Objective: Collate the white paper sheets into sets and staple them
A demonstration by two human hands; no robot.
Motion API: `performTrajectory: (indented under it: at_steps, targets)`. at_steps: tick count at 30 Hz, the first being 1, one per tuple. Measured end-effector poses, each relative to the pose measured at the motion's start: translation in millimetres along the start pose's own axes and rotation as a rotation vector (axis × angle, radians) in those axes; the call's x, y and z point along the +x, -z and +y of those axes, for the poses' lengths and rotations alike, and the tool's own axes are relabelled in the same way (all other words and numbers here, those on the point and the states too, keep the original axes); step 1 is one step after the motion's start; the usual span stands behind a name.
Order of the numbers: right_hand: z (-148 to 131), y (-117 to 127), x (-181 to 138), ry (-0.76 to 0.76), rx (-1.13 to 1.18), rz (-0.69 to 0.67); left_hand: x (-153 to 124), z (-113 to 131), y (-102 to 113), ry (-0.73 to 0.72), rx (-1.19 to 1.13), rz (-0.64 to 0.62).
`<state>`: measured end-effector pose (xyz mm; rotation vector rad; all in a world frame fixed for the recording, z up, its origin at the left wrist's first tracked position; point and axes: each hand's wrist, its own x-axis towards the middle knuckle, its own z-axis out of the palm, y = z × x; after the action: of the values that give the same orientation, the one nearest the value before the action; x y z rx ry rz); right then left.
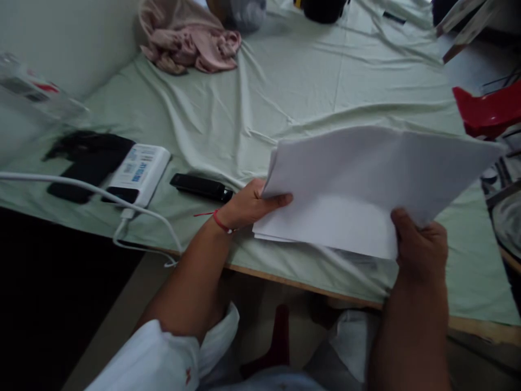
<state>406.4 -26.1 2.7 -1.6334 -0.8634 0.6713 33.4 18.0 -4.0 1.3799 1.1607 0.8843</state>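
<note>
A stack of white paper sheets is held over the front edge of a bed covered with a pale green sheet. My left hand grips the stack's left edge, thumb on top and fingers under it; a red thread circles that wrist. My right hand is closed on the stack's near right corner, thumb pressed on top. The sheets tilt upward to the right and hide part of the bed behind them.
A black remote-like object lies just left of my left hand. Further left sit a white power bank with a white cable and a black item. Pink cloth lies at the back. A red object is at right.
</note>
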Motion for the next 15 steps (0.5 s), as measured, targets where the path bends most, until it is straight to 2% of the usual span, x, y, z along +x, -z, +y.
performTrajectory:
  at_steps: [4, 8, 11, 15]
  targets:
    - [-4, 0, -1, -0.003, 0.061, 0.039, -2, 7, -5, 0.116, -0.186, -0.062]
    - [0, -5, 2, 0.058, 0.19, 0.21, 4, 10, -8, 0.114, -0.277, -0.073]
    - [4, -8, 5, 0.07, 0.286, 0.306, 10, 7, -7, 0.074, -0.297, 0.009]
    - [6, -10, 6, -0.017, 0.311, 0.293, 15, -2, -4, 0.077, -0.334, 0.113]
